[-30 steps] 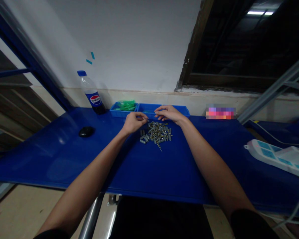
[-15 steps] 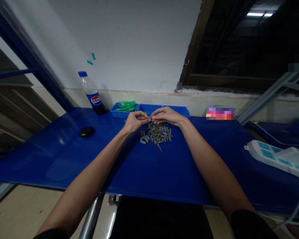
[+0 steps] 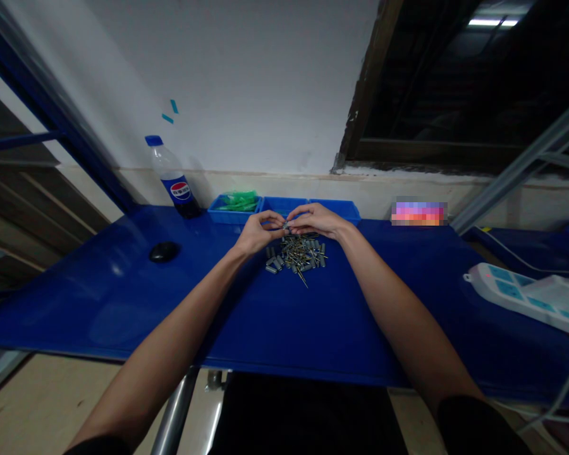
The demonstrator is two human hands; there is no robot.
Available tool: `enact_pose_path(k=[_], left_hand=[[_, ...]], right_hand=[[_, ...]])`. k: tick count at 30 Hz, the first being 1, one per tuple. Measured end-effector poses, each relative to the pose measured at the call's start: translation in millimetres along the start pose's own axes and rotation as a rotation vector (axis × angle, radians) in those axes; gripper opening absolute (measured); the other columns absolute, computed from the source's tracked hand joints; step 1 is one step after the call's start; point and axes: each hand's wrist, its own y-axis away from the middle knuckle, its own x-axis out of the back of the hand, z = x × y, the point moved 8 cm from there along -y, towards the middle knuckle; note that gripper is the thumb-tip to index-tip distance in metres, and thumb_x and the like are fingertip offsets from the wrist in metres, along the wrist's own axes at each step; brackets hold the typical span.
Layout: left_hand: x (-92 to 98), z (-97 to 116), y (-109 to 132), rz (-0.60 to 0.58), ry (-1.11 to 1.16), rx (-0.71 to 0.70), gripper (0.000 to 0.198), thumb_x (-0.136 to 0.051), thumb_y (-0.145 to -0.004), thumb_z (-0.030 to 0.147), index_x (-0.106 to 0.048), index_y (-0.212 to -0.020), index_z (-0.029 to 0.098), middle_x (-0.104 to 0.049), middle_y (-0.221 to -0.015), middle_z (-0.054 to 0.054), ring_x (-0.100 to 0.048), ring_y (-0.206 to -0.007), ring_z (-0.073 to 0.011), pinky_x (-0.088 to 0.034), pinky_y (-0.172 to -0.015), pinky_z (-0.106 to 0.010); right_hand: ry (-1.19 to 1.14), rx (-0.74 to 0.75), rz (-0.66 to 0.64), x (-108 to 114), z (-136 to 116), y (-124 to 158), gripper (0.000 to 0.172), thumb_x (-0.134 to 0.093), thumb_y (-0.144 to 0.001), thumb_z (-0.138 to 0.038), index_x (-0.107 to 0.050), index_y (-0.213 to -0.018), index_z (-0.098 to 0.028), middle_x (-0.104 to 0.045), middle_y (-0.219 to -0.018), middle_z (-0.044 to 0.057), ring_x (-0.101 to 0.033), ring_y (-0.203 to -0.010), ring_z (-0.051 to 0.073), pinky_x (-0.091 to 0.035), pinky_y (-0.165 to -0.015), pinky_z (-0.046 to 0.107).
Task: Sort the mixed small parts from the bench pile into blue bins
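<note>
My left hand (image 3: 260, 231) and my right hand (image 3: 317, 220) meet fingertip to fingertip above a small pile. Between them they pinch a small grey piece (image 3: 286, 225), mostly hidden by the fingers; its exact kind cannot be made out. Right below lies a heap of thin, pointed metal pins (image 3: 301, 255), brass and silver in tone, looking like screws or bits. Several short grey cylinders (image 3: 272, 269) lie among them and at the heap's left side.
Behind my hands stand blue trays (image 3: 284, 203), the left one holding green plastic bags (image 3: 239, 201). A cola bottle (image 3: 174, 180) and a black mouse-like object (image 3: 164, 251) are left on the blue table (image 3: 284, 335). A white power strip (image 3: 526, 297) lies right, near a blurred box (image 3: 419, 213).
My hands stay together over the pile, with only slight finger movement around the small grey piece. The whole view has shifted a little.
</note>
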Motion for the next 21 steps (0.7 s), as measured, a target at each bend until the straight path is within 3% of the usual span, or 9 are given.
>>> enact_pose_path(k=[5, 8, 11, 14, 17, 21], left_hand=[[5.9, 12.3, 2.2, -0.064, -0.430, -0.067, 0.031, -0.079, -0.074, 0.034, -0.070, -0.098, 0.017, -0.074, -0.084, -0.004, -0.069, -0.075, -0.0168, -0.053, -0.071, -0.027], [6.3, 12.6, 5.0, -0.207, -0.660, -0.083, 0.029, -0.076, -0.075, 0.035, -0.072, -0.099, 0.019, -0.073, -0.073, -0.002, -0.067, -0.064, -0.0157, -0.047, -0.062, -0.025], [5.6, 4.6, 8.0, -0.351, -0.678, -0.031, 0.029, -0.079, -0.070, 0.036, -0.074, -0.094, 0.020, -0.074, -0.069, -0.001, -0.066, -0.059, -0.0152, -0.044, -0.057, -0.023], [6.1, -0.1, 8.5, -0.393, -0.635, 0.006, 0.030, -0.081, -0.066, 0.034, -0.076, -0.092, 0.020, -0.075, -0.068, 0.000, -0.067, -0.057, -0.0156, -0.044, -0.055, -0.023], [4.9, -1.7, 7.9, -0.408, -0.651, 0.014, 0.030, -0.078, -0.067, 0.029, -0.076, -0.095, 0.020, -0.076, -0.072, -0.002, -0.070, -0.061, -0.0172, -0.047, -0.058, -0.023], [6.5, 0.4, 5.3, -0.352, -0.748, -0.026, 0.029, -0.070, -0.068, 0.018, -0.077, -0.096, 0.018, -0.077, -0.073, -0.003, -0.071, -0.064, -0.0186, -0.048, -0.061, -0.025]], right_hand=[[-0.003, 0.085, 0.151, 17.8, -4.7, -3.8, 0.021, -0.086, -0.073, -0.022, -0.075, -0.090, -0.019, -0.076, -0.078, 0.004, -0.070, -0.070, 0.013, -0.062, -0.076, 0.026], [-0.020, 0.104, 0.300, 34.0, -6.1, -3.6, 0.017, -0.082, -0.077, -0.017, -0.074, -0.091, -0.019, -0.076, -0.081, 0.005, -0.072, -0.074, 0.014, -0.062, -0.077, 0.026], [-0.031, 0.056, 0.413, 44.8, -3.5, -1.4, 0.021, -0.077, -0.079, -0.014, -0.073, -0.099, -0.018, -0.077, -0.087, 0.007, -0.073, -0.079, 0.016, -0.063, -0.076, 0.027], [-0.038, 0.026, 0.421, 45.3, -3.0, 0.3, 0.028, -0.076, -0.081, -0.015, -0.073, -0.108, -0.018, -0.078, -0.095, 0.008, -0.074, -0.083, 0.018, -0.063, -0.074, 0.028], [-0.032, 0.009, 0.387, 41.3, -3.2, 1.1, 0.024, -0.075, -0.084, -0.017, -0.072, -0.108, -0.019, -0.078, -0.099, 0.009, -0.074, -0.084, 0.018, -0.063, -0.071, 0.027], [-0.022, -0.008, 0.355, 37.0, -2.4, 0.6, 0.019, -0.073, -0.087, -0.020, -0.072, -0.106, -0.019, -0.078, -0.102, 0.011, -0.073, -0.081, 0.017, -0.061, -0.067, 0.026]])
